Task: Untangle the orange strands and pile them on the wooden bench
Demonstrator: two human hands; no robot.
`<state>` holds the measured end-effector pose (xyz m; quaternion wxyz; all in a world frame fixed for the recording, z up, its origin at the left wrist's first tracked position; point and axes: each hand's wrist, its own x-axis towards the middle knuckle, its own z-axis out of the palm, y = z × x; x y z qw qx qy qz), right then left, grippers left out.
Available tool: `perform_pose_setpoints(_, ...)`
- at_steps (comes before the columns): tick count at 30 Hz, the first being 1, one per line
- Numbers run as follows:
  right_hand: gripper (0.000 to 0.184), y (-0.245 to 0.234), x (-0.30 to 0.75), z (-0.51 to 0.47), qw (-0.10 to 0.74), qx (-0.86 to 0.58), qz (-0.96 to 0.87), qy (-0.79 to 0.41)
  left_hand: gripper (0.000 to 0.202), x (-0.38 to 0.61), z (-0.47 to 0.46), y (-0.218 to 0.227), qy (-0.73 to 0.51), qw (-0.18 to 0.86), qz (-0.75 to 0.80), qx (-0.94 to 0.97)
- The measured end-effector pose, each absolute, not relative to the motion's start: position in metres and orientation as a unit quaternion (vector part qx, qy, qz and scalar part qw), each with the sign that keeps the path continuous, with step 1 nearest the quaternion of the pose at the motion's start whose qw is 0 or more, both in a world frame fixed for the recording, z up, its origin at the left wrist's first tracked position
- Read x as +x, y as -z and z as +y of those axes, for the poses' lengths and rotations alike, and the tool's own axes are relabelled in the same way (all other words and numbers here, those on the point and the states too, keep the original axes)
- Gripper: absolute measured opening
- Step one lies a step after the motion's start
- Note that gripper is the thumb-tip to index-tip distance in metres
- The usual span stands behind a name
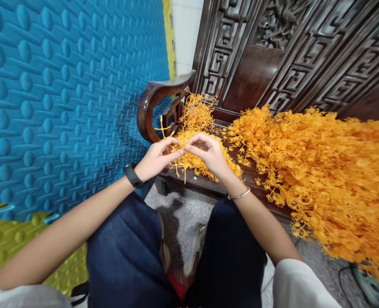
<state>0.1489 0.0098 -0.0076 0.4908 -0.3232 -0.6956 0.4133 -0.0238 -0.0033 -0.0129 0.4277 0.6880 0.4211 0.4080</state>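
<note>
My left hand is closed in a pinch on a thin, branched yellow plastic piece. One cross-shaped end of it sticks up above the fingers, and more thin prongs show below them. Fingertip to fingertip with it, my right hand is also pinched; whatever lies between its thumb and finger is too small to make out. Under both hands, a heap of yellow-orange plastic pieces covers the end of a dark wooden bench. Another loose tangle of thin orange branches rests behind it, against the armrest.
A large mound of orange plastic pieces fills the bench on the right. The curved wooden armrest stands left of my hands, before the carved backrest. Blue foam matting covers the left side. A dark green object with a cable sits lower right.
</note>
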Motion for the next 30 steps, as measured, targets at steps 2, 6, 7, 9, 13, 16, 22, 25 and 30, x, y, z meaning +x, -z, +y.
perform_pose_setpoints(2, 0.021, 0.007, 0.149, 0.010, 0.498, -0.313, -0.688, -0.425, 0.026, -0.022, -0.004, 0.009, -0.402, 0.436, 0.423, 0.686)
perform_pose_setpoints(6, 0.020, 0.007, 0.147, 0.009, 0.518, -0.330, -0.670, -0.417, 0.021, -0.019, -0.007, 0.003, -0.409, 0.434, 0.421, 0.683)
perform_pose_setpoints(7, 0.020, 0.008, 0.147, 0.009, 0.519, -0.333, -0.665, -0.421, 0.021, -0.019, -0.007, 0.002, -0.411, 0.428, 0.422, 0.686)
perform_pose_setpoints(9, 0.021, 0.010, 0.145, 0.011, 0.511, -0.327, -0.664, -0.438, 0.021, -0.018, -0.007, 0.003, -0.415, 0.412, 0.423, 0.692)
perform_pose_setpoints(13, 0.027, 0.013, 0.146, 0.017, 0.475, -0.323, -0.669, -0.472, 0.020, -0.019, -0.007, 0.007, -0.402, 0.405, 0.422, 0.704)
perform_pose_setpoints(16, 0.030, 0.015, 0.146, 0.020, 0.483, -0.347, -0.653, -0.468, 0.023, -0.018, -0.006, 0.007, -0.390, 0.410, 0.430, 0.704)
perform_pose_setpoints(22, 0.022, 0.017, 0.140, 0.021, 0.527, -0.380, -0.613, -0.450, 0.025, -0.008, -0.007, 0.002, -0.416, 0.450, 0.436, 0.660)
perform_pose_setpoints(25, 0.014, 0.010, 0.162, 0.038, 0.589, -0.461, -0.555, -0.364, 0.027, -0.007, -0.012, 0.002, -0.420, 0.462, 0.435, 0.648)
perform_pose_setpoints(30, 0.015, 0.004, 0.234, 0.072, 0.622, -0.576, -0.475, -0.235, 0.027, -0.014, -0.020, 0.002, -0.433, 0.450, 0.439, 0.646)
